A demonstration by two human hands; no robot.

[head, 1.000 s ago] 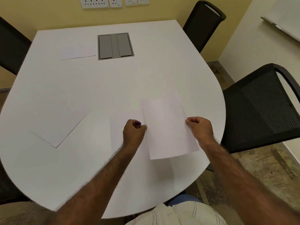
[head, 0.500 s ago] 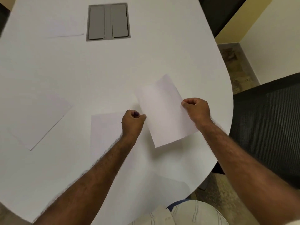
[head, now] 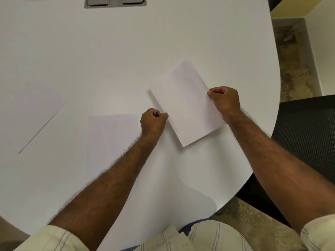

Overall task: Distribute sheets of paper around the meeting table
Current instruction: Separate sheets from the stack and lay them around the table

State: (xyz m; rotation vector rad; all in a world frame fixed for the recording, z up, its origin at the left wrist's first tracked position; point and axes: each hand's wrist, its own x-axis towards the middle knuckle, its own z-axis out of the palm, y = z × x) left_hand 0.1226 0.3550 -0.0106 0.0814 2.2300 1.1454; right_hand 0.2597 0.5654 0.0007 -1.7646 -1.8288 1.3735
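L hand (head: 153, 122) + R hand (head: 224, 101) gripping sheet (head: 186, 104)

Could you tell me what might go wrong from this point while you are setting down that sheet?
The held sheet, pinched by the left hand and right hand, hangs close to the table's curved edge; laid too far right, it could overhang or slide off. It may also land askew. The left forearm crosses the flat sheet and could drag it.

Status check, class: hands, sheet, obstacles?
Left hand and right hand pinch one sheet, tilted. Two sheets flat on table. Nothing in the way.
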